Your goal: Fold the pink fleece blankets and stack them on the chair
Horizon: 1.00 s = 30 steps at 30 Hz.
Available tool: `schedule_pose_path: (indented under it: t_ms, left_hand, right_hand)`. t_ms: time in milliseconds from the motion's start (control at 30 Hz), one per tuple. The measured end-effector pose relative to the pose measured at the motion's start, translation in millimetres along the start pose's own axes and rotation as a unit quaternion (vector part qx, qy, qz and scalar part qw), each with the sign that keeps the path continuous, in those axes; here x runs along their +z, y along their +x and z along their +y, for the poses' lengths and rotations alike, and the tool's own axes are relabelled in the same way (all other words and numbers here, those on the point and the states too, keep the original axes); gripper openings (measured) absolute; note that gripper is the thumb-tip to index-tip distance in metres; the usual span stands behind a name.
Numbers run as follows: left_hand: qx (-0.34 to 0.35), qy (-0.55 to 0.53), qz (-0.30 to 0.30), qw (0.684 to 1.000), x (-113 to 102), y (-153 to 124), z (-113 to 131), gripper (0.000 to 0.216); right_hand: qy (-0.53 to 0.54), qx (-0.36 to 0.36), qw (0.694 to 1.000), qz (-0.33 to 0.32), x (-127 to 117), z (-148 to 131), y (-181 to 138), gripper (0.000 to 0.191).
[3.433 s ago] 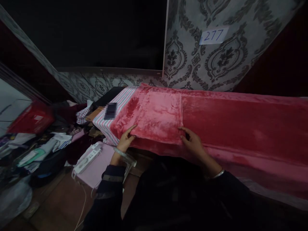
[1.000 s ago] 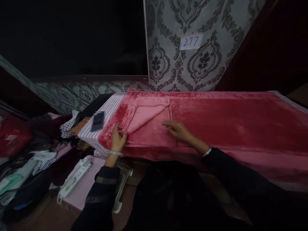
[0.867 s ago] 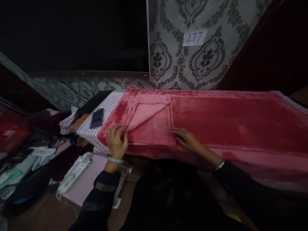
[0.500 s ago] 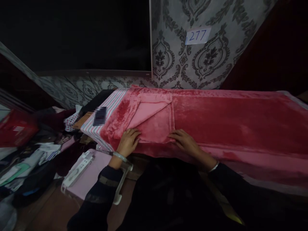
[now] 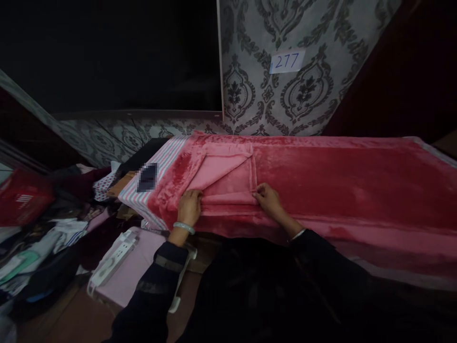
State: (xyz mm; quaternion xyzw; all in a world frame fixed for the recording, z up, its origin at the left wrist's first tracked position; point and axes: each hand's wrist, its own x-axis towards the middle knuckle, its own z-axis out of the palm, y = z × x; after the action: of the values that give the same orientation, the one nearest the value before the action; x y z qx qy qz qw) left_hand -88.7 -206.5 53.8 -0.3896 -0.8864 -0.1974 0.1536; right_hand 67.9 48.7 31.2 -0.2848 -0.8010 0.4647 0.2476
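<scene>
A red plush blanket is spread over a long surface, its left part folded over into a pink rectangle with a diagonal crease. My left hand, with a pale bangle at the wrist, is closed on the near left edge of that folded part. At its near right corner, the fingertips of my right hand pinch the blanket's hem. Between both hands the near edge is turned over in a narrow strip. Striped cloth shows under the blanket at the left end, with a dark blurred item on it.
A pink-topped stool bearing a white power strip stands at the near left. Piled clothes and a red bag lie farther left. A large dark television and a "277" paper are on the patterned wall.
The near edge of the folded part has been lifted and turned away from me into a narrow strip. My right hand has risen slightly and now pinches the corner.
</scene>
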Motion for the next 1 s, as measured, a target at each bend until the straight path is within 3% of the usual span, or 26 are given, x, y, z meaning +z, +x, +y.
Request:
schedule_pose_path:
  t_ms: [100,233,333,467,600,833,1000]
  left_hand:
    - [0.055,0.035,0.049,0.997,-1.4,-8.6,22.5,0.024]
    - [0.214,-0.017,-0.002,0.977,12.4,-8.7,65.7,0.023]
    - [0.257,-0.027,-0.040,0.965,27.0,3.6,96.2,0.020]
    - [0.270,0.006,-0.096,0.958,38.4,23.7,119.2,0.020]
    - [0.266,0.021,-0.115,0.957,41.9,34.4,122.7,0.022]
    - [0.254,-0.031,-0.061,0.965,47.3,25.5,118.5,0.022]
    - [0.242,-0.021,-0.042,0.969,62.1,7.3,122.1,0.020]
  right_hand:
    - [-0.043,0.004,0.999,0.021,3.4,-2.4,-3.8,0.012]
    - [-0.082,-0.035,0.996,0.025,7.0,-0.7,-6.8,0.007]
    - [-0.107,-0.071,0.992,0.017,7.7,2.7,-5.3,0.012]
    - [-0.155,-0.118,0.981,-0.020,3.6,8.0,-2.7,0.018]
    - [-0.157,-0.168,0.972,-0.041,-1.2,13.3,-4.7,0.023]
    - [-0.020,-0.269,0.963,0.002,-3.4,23.2,-12.2,0.025]
    - [-0.042,-0.270,0.960,0.052,-5.2,17.8,-15.4,0.029]
